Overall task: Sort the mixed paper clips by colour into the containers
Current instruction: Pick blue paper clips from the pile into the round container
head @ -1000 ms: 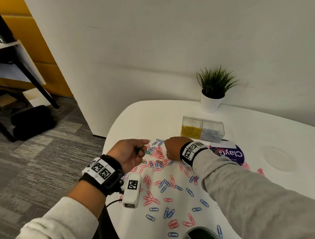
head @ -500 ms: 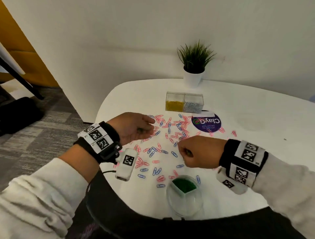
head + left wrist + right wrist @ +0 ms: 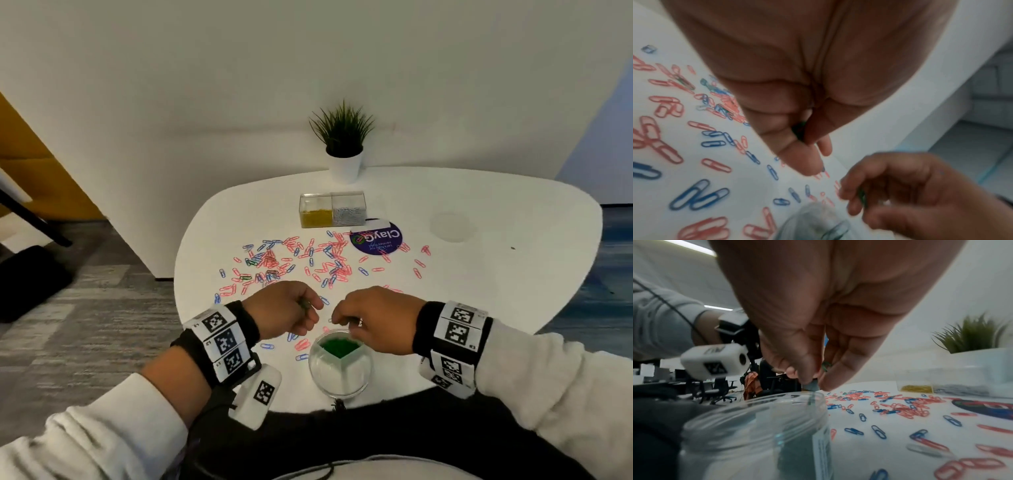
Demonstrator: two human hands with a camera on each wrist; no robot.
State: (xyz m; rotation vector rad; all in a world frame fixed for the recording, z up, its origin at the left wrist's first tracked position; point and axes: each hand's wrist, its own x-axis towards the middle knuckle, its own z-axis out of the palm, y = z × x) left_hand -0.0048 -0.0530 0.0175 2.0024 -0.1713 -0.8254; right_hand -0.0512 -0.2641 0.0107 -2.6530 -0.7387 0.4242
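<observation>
Red and blue paper clips (image 3: 301, 260) lie scattered over the white table (image 3: 496, 267), with a few green ones among them. A round clear divided container (image 3: 340, 371) stands at the near edge, one section filled with green clips (image 3: 339, 346). My left hand (image 3: 291, 313) hovers just left of it, fingers curled round green clips (image 3: 799, 131). Over the container's far rim, my right hand (image 3: 352, 322) pinches a green clip (image 3: 826, 366) between the fingertips. A clear two-part box (image 3: 332, 209) at the back holds yellow and silver clips.
A potted plant (image 3: 343, 144) stands behind the box by the wall. A round purple sticker (image 3: 376, 238) lies right of the clips, and a faint round disc (image 3: 452, 226) farther right. The table's near edge runs just behind the round container.
Both hands have come back from the clip pile toward the near edge. The right hand now sits over the round container; the left hand has drawn in beside it.
</observation>
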